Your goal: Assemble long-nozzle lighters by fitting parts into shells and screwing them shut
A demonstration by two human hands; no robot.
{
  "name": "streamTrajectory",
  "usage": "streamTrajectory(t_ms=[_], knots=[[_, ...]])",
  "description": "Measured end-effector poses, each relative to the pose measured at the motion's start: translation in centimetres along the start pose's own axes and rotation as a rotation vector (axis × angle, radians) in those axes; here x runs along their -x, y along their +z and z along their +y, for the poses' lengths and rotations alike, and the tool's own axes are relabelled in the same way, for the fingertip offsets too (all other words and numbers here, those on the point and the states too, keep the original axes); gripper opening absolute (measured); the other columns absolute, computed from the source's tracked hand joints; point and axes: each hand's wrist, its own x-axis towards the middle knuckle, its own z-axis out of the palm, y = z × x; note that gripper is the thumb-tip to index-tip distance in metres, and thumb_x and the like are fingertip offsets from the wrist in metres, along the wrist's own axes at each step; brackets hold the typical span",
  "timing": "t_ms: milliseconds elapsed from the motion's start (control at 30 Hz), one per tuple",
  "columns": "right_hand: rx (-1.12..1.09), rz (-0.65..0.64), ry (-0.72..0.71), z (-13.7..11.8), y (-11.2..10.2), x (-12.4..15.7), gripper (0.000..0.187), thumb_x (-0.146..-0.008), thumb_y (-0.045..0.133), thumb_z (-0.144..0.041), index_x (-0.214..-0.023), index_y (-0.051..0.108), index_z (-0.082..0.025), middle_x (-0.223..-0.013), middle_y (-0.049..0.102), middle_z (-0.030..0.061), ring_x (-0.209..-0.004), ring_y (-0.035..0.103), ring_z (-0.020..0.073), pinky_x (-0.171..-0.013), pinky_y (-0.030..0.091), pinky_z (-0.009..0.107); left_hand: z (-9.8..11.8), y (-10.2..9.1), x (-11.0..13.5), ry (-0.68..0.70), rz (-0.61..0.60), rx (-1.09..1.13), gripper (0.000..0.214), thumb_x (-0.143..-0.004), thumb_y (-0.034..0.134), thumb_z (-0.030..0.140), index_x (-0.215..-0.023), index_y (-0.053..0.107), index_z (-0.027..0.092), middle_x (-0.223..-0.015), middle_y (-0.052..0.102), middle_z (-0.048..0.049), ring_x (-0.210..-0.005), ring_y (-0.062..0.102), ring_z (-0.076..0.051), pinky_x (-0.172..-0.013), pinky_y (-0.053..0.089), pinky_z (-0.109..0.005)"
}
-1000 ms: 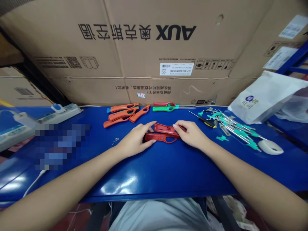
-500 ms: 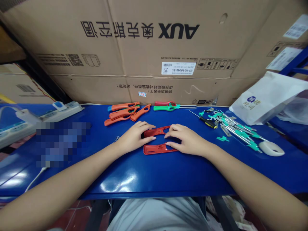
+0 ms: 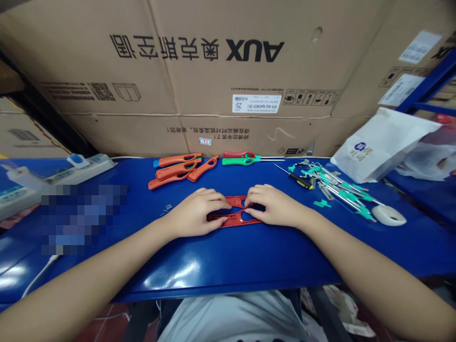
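Red shells (image 3: 233, 220) (orange handles (image 3: 175, 171) beyond)

On the table (image 3: 249, 263), two casing halves (image 3: 237, 220) lie one behind the other between the left hand (image 3: 201, 212) and right hand (image 3: 272, 204), other casings (image 3: 176, 170) near the back edge, a screwdriver (image 3: 301, 181) and rods (image 3: 347, 198) toward the right edge, and seemingly pins (image 3: 168, 207) just beside the left hand.
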Motion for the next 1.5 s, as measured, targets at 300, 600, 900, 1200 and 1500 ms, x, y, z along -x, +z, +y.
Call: streamTrajectory(t_ms=[300,600,900,1200,1500], knots=[[0.380,0.434,0.684,4.8,-4.8,1.3,0.019,-0.090,0.055,-0.026,-0.095,0.072,-0.019,-0.107,0.072,0.0137,-0.107,0.063,0.0335,-0.092,0.040,0.048,-0.2,0.4,0.1,0.030,0.041,0.000,0.023,-0.100,0.056,0.027,-0.115,0.072,0.023,-0.115,0.073,-0.0060,-0.104,0.067,-0.022,-0.093,0.049,-0.036],[0.334,0.181,1.372,13.9,-8.1,6.9,0.028,-0.081,0.064,-0.023,-0.105,0.073,-0.012,-0.112,0.070,0.0240,-0.100,0.067,0.0367,-0.080,0.050,0.045,0.1,0.3,0.0,0.058,0.063,0.056,0.025,-0.100,0.054,0.028,-0.115,0.074,0.022,-0.118,0.074,-0.0082,-0.111,0.068,-0.023,-0.100,0.053,-0.038],[0.328,0.328,1.345,13.7,-8.4,6.9,0.020,-0.084,0.063,-0.021,-0.102,0.069,-0.018,-0.104,0.071,0.0175,-0.097,0.067,0.0329,-0.081,0.049,0.043,0.3,-0.1,0.2,0.144,-0.096,0.125,0.052,-0.097,0.064,0.042,-0.146,0.057,0.028,-0.150,0.057,-0.0096,-0.141,0.053,-0.030,-0.118,0.043,-0.049],[0.272,0.837,0.761,10.5,-8.3,4.9,0.017,-0.091,0.049,-0.029,-0.101,0.058,-0.019,-0.097,0.069,0.0132,-0.090,0.063,0.0264,-0.086,0.048,0.039,0.1,0.3,0.1,0.101,-0.073,0.095,0.048,-0.099,0.060,0.035,-0.146,0.056,0.029,-0.151,0.056,-0.0085,-0.142,0.052,-0.028,-0.118,0.044,-0.048],[-0.022,0.520,0.467,4.6,-3.0,0.6,0.013,-0.096,0.046,-0.033,-0.094,0.053,-0.022,-0.082,0.066,0.0055,-0.068,0.059,0.0208,-0.067,0.042,0.032,-0.3,0.2,0.1,0.072,-0.033,0.072,0.046,-0.096,0.063,0.037,-0.141,0.062,0.026,-0.149,0.058,-0.0100,-0.139,0.055,-0.029,-0.117,0.045,-0.049]])
